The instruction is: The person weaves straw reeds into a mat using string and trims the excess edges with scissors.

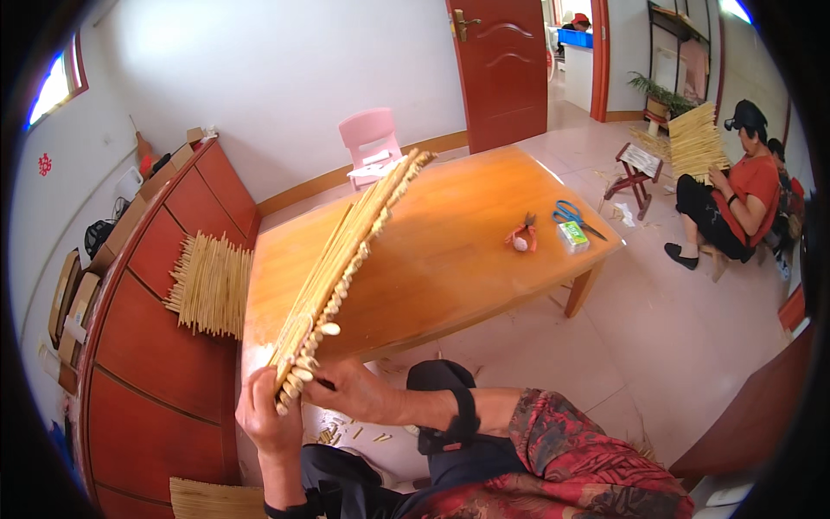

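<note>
A long mat of bound straw-coloured stalks (341, 259), seen nearly edge-on with cut ends along its right side, slants up over the wooden table. My left hand (266, 405) is closed round its lower end. My right hand (344, 385) is closed just right of that end, partly behind it; what its fingertips grip is hidden. On the table's right part lie blue-handled scissors (568, 212), a red-handled cutting tool (526, 230) and a small green-and-white packet (572, 238).
The table (432, 294) fills the middle. Red cabinets (156, 389) with another stalk mat (212, 285) stand left. A pink chair (367, 130) is behind; a folding stool (635, 173) and a seated person (748, 195) holding stalks are right, near an open door (488, 69).
</note>
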